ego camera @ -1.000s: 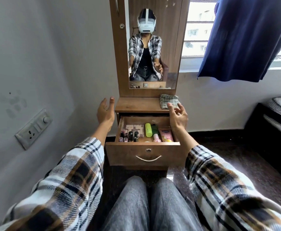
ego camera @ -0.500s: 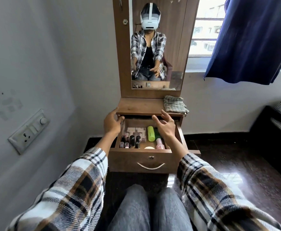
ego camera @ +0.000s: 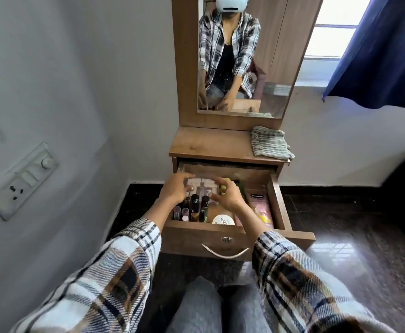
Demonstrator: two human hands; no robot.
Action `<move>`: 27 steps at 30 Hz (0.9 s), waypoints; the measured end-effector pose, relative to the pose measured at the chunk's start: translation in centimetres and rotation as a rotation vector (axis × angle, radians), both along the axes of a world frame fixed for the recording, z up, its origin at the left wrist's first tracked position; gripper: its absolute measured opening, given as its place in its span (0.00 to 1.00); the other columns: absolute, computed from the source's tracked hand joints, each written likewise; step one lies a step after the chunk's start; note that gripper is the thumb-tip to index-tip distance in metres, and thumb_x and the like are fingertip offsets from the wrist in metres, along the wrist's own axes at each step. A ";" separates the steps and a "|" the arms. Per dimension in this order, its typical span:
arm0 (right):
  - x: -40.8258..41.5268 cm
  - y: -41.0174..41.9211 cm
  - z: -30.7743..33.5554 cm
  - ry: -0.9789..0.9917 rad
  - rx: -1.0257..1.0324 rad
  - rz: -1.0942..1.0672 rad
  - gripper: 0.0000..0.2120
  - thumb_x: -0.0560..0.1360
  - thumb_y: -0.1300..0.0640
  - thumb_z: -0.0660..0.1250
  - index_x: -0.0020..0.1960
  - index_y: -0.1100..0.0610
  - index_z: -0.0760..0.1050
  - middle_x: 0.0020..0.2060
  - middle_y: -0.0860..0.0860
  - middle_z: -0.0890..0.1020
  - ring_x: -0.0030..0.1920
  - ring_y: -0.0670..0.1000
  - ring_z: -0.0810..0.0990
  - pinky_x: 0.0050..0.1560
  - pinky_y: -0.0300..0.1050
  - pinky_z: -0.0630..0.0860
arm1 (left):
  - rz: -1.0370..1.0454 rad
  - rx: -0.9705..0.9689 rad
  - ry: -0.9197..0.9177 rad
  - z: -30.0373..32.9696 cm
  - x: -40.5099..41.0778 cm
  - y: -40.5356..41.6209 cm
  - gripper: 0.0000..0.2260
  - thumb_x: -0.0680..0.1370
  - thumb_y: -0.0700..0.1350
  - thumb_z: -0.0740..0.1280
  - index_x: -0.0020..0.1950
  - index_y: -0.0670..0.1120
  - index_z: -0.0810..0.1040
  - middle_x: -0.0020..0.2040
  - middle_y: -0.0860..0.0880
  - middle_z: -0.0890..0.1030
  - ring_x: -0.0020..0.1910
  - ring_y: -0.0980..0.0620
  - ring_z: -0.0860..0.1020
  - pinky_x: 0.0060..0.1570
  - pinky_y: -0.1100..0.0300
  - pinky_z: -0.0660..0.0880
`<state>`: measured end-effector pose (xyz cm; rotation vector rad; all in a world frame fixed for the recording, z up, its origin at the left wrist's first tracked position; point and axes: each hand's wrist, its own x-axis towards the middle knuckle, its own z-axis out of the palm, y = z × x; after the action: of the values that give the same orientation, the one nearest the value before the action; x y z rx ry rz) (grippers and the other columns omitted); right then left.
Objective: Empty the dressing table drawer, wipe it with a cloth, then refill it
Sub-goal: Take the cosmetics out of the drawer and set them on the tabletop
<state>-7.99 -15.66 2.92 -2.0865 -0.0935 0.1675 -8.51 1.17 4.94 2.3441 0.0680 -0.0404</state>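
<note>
Upright bottles (ego camera: 195,207) crowding drawer (ego camera: 277,203) left; tabletop (ego camera: 211,145) seemingly overhanging behind.

You wear plaid sleeves (ego camera: 115,280) in white, brown and navy; the brown wooden drawer (ego camera: 204,239) sits below a green-grey striped cloth (ego camera: 270,142) and navy curtain (ego camera: 379,49).

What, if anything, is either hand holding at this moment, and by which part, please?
Nothing yet, it seems: the left hand and right hand hover with fingers spread over the open drawer, above the small bottles.
</note>
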 end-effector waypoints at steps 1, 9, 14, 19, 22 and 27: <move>0.3 0.1 -0.3 0.008 -0.047 0.045 0.27 0.71 0.65 0.72 0.68 0.58 0.71 0.64 0.55 0.74 0.64 0.55 0.74 0.64 0.50 0.72 | -0.028 0.032 0.026 -0.3 0.4 0.0 0.17 0.76 0.32 0.64 0.61 0.46 0.77 0.68 0.43 0.73 0.63 0.46 0.74 0.62 0.50 0.72; 1.6 0.8 -1.2 -0.052 -0.154 0.176 0.22 0.71 0.68 0.70 0.65 0.61 0.74 0.62 0.55 0.78 0.62 0.54 0.76 0.62 0.44 0.73 | -0.218 0.336 0.115 -0.9 1.5 -0.6 0.16 0.76 0.35 0.66 0.62 0.48 0.77 0.65 0.46 0.75 0.61 0.46 0.75 0.61 0.50 0.72; 1.1 0.8 -1.6 -0.034 -0.122 0.194 0.15 0.74 0.69 0.65 0.60 0.62 0.78 0.55 0.56 0.82 0.56 0.52 0.79 0.59 0.44 0.75 | -0.288 0.411 0.095 -0.7 1.4 -0.8 0.13 0.76 0.40 0.67 0.61 0.48 0.78 0.61 0.47 0.78 0.58 0.48 0.77 0.58 0.53 0.73; 0.6 0.9 -1.9 -0.108 -0.119 0.134 0.12 0.75 0.68 0.65 0.57 0.63 0.79 0.52 0.57 0.83 0.51 0.49 0.78 0.52 0.38 0.73 | -0.353 0.460 0.026 -0.3 0.7 -0.6 0.12 0.77 0.44 0.66 0.59 0.49 0.79 0.59 0.46 0.80 0.58 0.47 0.77 0.57 0.49 0.74; 0.5 1.0 -1.5 -0.118 -0.130 0.110 0.11 0.75 0.67 0.65 0.57 0.63 0.78 0.52 0.57 0.82 0.54 0.53 0.79 0.53 0.39 0.73 | -0.345 0.443 -0.023 -0.1 0.3 -0.6 0.12 0.78 0.43 0.64 0.61 0.47 0.78 0.58 0.45 0.80 0.57 0.47 0.77 0.55 0.50 0.75; 1.3 1.3 2.1 -0.204 0.009 0.040 0.11 0.75 0.66 0.66 0.57 0.60 0.78 0.52 0.55 0.83 0.52 0.52 0.81 0.55 0.46 0.78 | -0.307 0.271 -0.150 2.9 0.8 -0.4 0.11 0.79 0.41 0.61 0.60 0.42 0.77 0.57 0.44 0.80 0.55 0.47 0.78 0.53 0.56 0.74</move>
<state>-6.65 -14.40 5.03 -2.0888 -0.2590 -0.0223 -7.74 0.73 7.88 2.5998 -0.3826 -0.0070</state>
